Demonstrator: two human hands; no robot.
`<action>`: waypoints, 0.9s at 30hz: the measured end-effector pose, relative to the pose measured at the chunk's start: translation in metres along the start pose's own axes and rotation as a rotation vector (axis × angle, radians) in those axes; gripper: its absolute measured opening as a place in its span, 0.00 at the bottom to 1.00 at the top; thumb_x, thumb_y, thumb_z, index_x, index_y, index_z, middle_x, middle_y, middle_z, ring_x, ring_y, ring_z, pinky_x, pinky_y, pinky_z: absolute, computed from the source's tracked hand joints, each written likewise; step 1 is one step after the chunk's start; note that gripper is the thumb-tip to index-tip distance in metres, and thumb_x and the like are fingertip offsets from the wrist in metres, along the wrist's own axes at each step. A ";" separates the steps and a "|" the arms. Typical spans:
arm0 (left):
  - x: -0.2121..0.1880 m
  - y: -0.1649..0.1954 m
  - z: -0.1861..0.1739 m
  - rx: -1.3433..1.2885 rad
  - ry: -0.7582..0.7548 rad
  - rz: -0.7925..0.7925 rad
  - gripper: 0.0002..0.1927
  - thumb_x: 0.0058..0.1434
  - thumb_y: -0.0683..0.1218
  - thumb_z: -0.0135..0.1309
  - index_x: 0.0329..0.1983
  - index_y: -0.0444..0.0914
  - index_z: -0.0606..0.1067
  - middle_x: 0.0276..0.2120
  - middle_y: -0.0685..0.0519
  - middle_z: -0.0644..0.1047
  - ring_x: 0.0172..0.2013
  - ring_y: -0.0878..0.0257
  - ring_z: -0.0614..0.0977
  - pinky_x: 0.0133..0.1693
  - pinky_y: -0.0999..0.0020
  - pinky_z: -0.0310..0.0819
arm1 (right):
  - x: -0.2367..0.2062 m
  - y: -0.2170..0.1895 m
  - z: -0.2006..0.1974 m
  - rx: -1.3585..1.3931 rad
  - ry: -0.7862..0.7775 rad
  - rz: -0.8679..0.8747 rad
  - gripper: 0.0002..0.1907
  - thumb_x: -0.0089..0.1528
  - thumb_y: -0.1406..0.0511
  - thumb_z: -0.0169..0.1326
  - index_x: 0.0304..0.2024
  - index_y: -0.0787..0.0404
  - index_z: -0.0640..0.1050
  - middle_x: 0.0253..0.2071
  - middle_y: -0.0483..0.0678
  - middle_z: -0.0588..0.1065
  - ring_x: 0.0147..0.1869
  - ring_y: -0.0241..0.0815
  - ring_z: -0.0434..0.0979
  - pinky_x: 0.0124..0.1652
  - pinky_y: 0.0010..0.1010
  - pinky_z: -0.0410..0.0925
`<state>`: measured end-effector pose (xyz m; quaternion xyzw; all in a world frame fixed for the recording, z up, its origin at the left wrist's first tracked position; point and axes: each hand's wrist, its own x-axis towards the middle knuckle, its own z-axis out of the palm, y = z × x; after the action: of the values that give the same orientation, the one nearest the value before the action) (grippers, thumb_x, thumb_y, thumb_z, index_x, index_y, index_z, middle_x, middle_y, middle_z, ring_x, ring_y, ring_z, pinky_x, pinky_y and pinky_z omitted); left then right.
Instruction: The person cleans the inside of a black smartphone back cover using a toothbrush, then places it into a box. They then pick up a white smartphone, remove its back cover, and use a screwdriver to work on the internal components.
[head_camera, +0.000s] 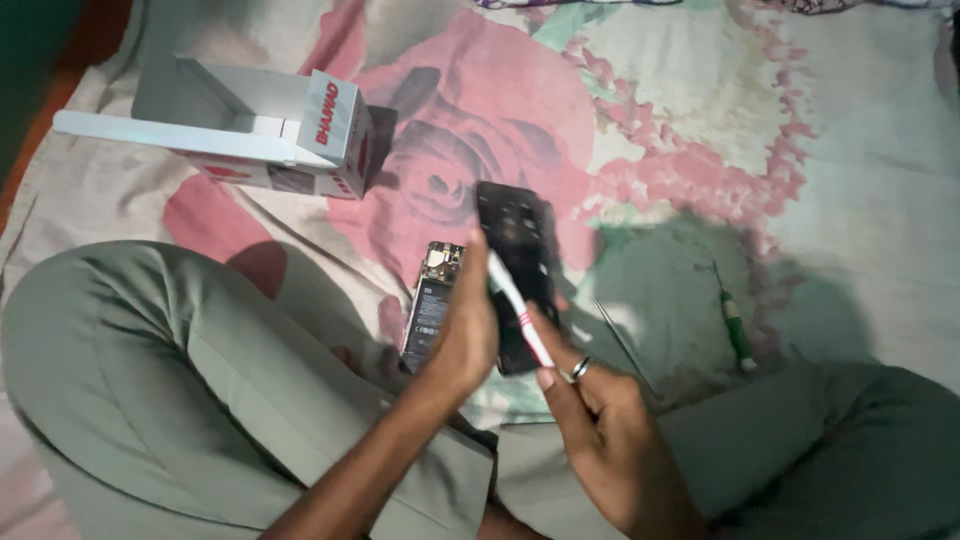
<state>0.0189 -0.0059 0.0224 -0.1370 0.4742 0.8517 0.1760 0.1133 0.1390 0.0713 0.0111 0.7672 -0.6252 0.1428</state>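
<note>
While a dark phone panel (520, 270) is gripped upright by the left hand (462, 335) above the floral sheet (700, 120), a white toothbrush (520, 310) is pinched against it by the right hand (600, 420); an opened phone (432, 300) is seen just left

two hands: left hand (468, 335), right hand (600, 435). one white toothbrush (520, 310). one dark phone back cover (520, 265). one opened phone body (432, 300). one green-handled screwdriver (737, 332). one thin metal tweezers (622, 340). one open white box (255, 125). one floral sheet (700, 120).
</note>
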 end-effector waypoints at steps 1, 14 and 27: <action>0.000 0.007 -0.001 -0.008 0.059 0.021 0.35 0.71 0.68 0.29 0.44 0.35 0.74 0.29 0.46 0.80 0.27 0.56 0.81 0.33 0.62 0.79 | -0.002 -0.002 0.000 -0.038 -0.035 0.022 0.26 0.69 0.67 0.48 0.71 0.59 0.70 0.35 0.31 0.67 0.30 0.25 0.55 0.27 0.19 0.55; -0.001 0.057 -0.001 0.020 0.213 0.353 0.33 0.72 0.67 0.28 0.44 0.36 0.73 0.27 0.44 0.81 0.23 0.54 0.83 0.28 0.61 0.82 | -0.003 -0.023 -0.006 -0.372 0.072 0.048 0.28 0.66 0.65 0.51 0.69 0.46 0.73 0.18 0.46 0.54 0.20 0.32 0.54 0.20 0.31 0.57; -0.009 0.071 -0.005 0.008 0.235 0.352 0.34 0.71 0.66 0.29 0.40 0.35 0.75 0.26 0.45 0.80 0.23 0.57 0.82 0.27 0.63 0.80 | -0.003 -0.028 0.006 -0.504 0.001 -0.288 0.24 0.64 0.66 0.53 0.64 0.50 0.77 0.17 0.57 0.66 0.17 0.48 0.68 0.24 0.36 0.65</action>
<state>-0.0026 -0.0462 0.0773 -0.1497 0.5114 0.8456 -0.0314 0.1122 0.1276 0.0980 -0.1334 0.8922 -0.4285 0.0505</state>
